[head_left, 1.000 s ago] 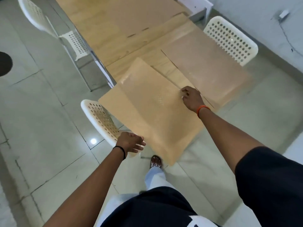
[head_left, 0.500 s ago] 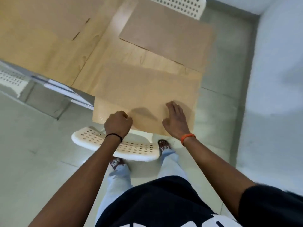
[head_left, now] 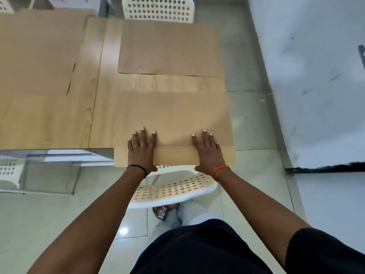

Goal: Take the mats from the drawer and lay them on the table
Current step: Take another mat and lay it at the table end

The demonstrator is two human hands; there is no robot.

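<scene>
Two flat, open hands, the left hand (head_left: pixel 140 149) and right hand (head_left: pixel 207 150), press palm-down on a tan rectangular mat (head_left: pixel 173 123) lying on the light wooden table (head_left: pixel 59 123), its near edge overhanging a white perforated plastic chair (head_left: pixel 173 191). A second tan mat (head_left: pixel 170 47) lies beyond it.

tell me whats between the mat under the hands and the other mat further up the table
Only a bare strip of wooden table separates the near mat from the far mat, as the head view shows.
</scene>
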